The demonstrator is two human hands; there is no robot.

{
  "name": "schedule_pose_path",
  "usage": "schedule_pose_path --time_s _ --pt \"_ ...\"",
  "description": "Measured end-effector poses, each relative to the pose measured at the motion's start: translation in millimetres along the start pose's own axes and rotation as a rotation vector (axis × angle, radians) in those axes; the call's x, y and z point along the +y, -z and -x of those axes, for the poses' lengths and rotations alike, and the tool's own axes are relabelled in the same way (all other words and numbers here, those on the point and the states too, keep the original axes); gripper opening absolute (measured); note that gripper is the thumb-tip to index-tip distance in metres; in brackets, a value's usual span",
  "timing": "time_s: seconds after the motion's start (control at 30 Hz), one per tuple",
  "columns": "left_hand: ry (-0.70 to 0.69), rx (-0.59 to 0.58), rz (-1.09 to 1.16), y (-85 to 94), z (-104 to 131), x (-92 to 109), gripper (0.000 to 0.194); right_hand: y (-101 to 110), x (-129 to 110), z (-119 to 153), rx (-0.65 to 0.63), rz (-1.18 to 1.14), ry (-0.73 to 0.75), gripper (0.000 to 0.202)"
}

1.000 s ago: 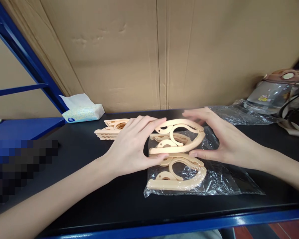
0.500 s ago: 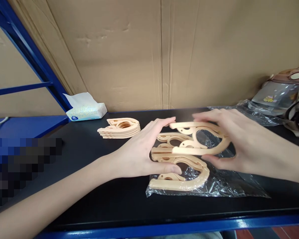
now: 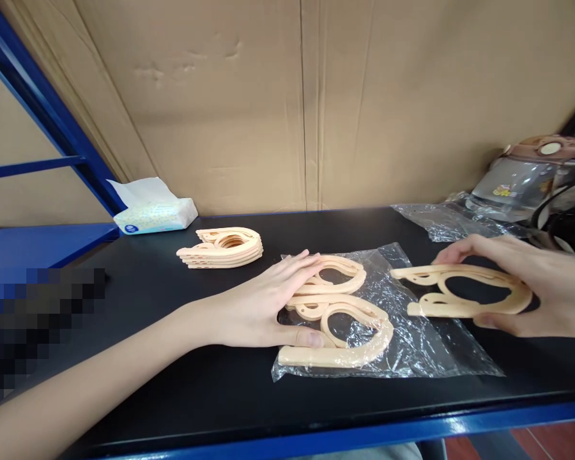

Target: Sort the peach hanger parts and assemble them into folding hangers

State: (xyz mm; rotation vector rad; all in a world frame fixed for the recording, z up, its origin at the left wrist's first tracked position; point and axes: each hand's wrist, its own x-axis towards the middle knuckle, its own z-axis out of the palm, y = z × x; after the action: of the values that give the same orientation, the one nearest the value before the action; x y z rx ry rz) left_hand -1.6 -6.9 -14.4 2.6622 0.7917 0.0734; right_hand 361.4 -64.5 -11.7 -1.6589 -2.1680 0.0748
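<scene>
My right hand [image 3: 517, 291] grips the rounded end of a beige folding clothes hanger [image 3: 503, 297], fingers at the far side and thumb at the near side. It holds the hanger at the right, over the edge of a clear plastic bag [image 3: 426, 345]. My left hand [image 3: 273, 306] lies with fingers spread across the left ends of more folded hangers [image 3: 338, 364], which lie side by side at the bag's left part. Whether these are inside the bag or on top of it, I cannot tell. Behind my left hand stands a neat stack of several folded hangers [image 3: 225, 249].
A tissue pack [image 3: 158, 216] sits at the back left of the black tabletop [image 3: 211, 396]. At the back right are another crumpled clear bag [image 3: 431, 220] and a clear bottle with a brown lid [image 3: 512, 182]. A cardboard wall [image 3: 211, 115] closes off the back.
My right hand has carried its hanger to the right, away from the others. My left hand has settled onto the hangers at the bag. The view has shifted slightly.
</scene>
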Motion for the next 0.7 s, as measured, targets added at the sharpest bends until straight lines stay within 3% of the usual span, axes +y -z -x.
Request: schedule_pose_path --time_s 0.1,0.43,0.7 --pt "-0.033 0.009 -0.02 -2.5 -0.4 -3.2 0.088 -5.9 -2.3 -5.5 -0.241 0.007 0.116 0.043" --pt "0.025 0.002 -0.014 -3.3 -2.5 -1.4 0.096 -15.0 -12.9 -18.7 -0.196 -0.234 0.154 0.039" --pt "-0.011 0.038 0.005 -4.5 -3.2 -1.0 0.097 -41.0 -46.0 -24.6 -0.19 -0.38 0.136 0.044"
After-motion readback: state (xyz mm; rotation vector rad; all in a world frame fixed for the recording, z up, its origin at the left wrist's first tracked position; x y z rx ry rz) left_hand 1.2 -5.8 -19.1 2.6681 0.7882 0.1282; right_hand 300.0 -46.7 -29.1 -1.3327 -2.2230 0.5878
